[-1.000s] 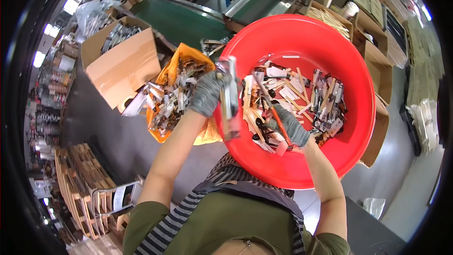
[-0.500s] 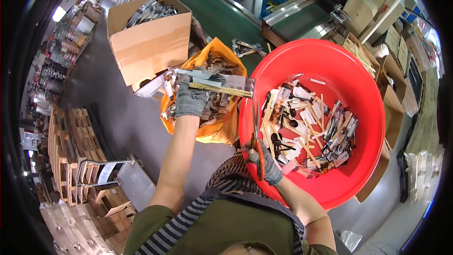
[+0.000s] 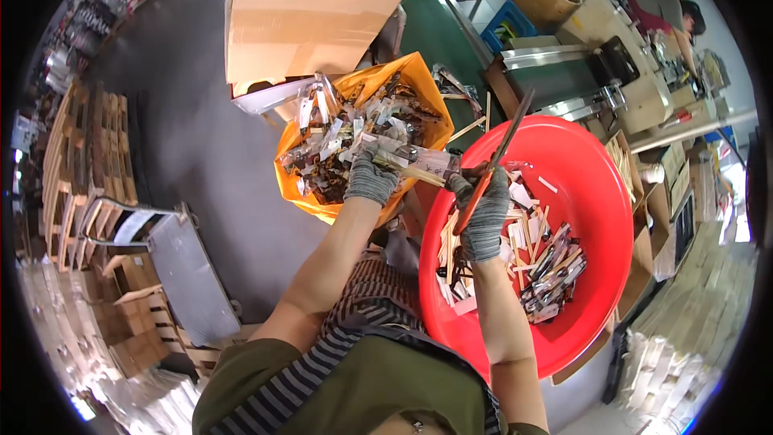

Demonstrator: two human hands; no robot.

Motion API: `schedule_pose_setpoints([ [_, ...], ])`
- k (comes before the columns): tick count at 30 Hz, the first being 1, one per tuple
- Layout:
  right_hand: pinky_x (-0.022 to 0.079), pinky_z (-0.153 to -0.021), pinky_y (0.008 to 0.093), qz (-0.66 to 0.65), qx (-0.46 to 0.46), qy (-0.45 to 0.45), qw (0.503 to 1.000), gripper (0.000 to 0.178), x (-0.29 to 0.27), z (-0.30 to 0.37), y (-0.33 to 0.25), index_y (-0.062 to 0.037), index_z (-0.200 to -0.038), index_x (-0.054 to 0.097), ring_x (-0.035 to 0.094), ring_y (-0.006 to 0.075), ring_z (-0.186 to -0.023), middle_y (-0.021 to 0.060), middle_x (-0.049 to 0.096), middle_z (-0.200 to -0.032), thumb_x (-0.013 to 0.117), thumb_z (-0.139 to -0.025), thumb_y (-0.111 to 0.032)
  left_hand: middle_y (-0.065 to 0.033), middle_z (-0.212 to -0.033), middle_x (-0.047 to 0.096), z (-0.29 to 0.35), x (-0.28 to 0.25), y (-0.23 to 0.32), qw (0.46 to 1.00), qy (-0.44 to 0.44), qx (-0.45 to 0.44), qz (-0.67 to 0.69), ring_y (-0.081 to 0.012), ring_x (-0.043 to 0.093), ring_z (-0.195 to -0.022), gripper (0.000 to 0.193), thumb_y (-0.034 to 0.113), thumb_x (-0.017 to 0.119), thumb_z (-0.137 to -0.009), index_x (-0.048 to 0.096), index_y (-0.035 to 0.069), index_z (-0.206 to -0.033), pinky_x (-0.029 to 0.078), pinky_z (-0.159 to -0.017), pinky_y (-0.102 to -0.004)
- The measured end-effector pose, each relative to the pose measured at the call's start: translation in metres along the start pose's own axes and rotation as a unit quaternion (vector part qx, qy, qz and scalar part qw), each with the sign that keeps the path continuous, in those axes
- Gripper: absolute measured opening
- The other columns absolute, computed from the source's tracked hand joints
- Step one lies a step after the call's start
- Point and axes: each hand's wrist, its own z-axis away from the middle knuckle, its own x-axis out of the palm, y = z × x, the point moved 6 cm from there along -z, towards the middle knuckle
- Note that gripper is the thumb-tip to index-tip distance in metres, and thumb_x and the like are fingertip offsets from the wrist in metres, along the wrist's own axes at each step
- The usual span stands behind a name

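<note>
- The gloved left hand [image 3: 372, 180] pinches the left end of a clear packet [image 3: 412, 158] with sticks [image 3: 423, 176], over the right side of the yellow sack [image 3: 425, 80].
- The gloved right hand [image 3: 485, 216] grips scissors [image 3: 477, 200] over the far left of the red tub [image 3: 594, 173], beside the packet's right end; whether it pinches that too, I cannot tell.

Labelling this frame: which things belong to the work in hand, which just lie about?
Apparently in use:
left hand, holding a clear packet;
right hand, holding scissors;
orange bag;
red tub.

Apparently just lying about:
wooden pallets;
grey trolley;
blue crate.
</note>
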Motion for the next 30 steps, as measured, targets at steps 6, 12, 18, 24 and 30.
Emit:
schedule_pose_setpoints([
  [6,0.038,-0.047,0.0200,-0.126,0.122,-0.079,0.981,0.024,0.015,-0.017,0.000,-0.0074,-0.086,0.044,0.046,0.0090,-0.052,0.0016,0.049,-0.069,0.058,-0.072,0.006,-0.0175,-0.102,0.057,0.020,0.028,0.005,0.984,-0.138,-0.107,0.037,-0.0337,0.056,-0.092,0.030,0.024,0.050,-0.084,0.049,0.003,-0.106,0.049,-0.080,-0.0484],
  [12,0.041,-0.049,0.0222,-0.105,0.085,-0.085,0.987,0.019,0.023,-0.023,-0.002,-0.0077,-0.089,0.044,0.049,0.0120,-0.055,0.0030,0.051,-0.073,0.056,-0.077,0.000,-0.0109,-0.093,0.060,0.032,0.024,-0.005,0.978,-0.117,-0.148,-0.090,-0.0275,0.059,-0.087,0.021,0.020,0.060,-0.080,0.058,0.006,-0.096,0.054,-0.069,-0.0456],
  [18,0.046,-0.063,0.0281,-0.171,0.199,-0.236,0.936,0.047,0.036,0.031,0.046,-0.0076,-0.106,0.046,0.051,0.0151,-0.090,0.0079,0.053,-0.096,0.047,-0.084,-0.049,-0.0089,-0.090,0.062,0.024,0.022,0.047,0.994,-0.097,0.040,-0.029,-0.0243,0.061,-0.082,0.018,0.015,0.056,-0.083,0.058,0.006,-0.098,0.055,-0.069,-0.0426],
  [24,0.040,-0.050,0.0227,-0.114,0.288,-0.344,0.886,0.047,0.082,0.068,0.050,-0.0053,-0.095,0.047,0.049,0.0105,-0.070,0.0037,0.050,-0.082,0.055,-0.080,-0.049,-0.0088,-0.089,0.062,0.035,0.018,0.080,0.992,-0.087,0.084,-0.036,-0.0231,0.061,-0.080,0.019,0.015,0.056,-0.083,0.057,0.005,-0.098,0.055,-0.069,-0.0427],
  [30,0.035,-0.044,0.0254,-0.095,0.371,-0.331,0.862,0.028,0.109,0.050,0.057,-0.0087,-0.089,0.048,0.042,0.0091,-0.051,-0.0025,0.044,-0.064,0.059,-0.082,-0.033,-0.0124,-0.089,0.062,0.030,0.003,0.106,0.986,-0.069,0.137,-0.065,-0.0278,0.062,-0.079,0.019,0.011,0.058,-0.081,0.055,0.004,-0.098,0.055,-0.068,-0.0460],
])
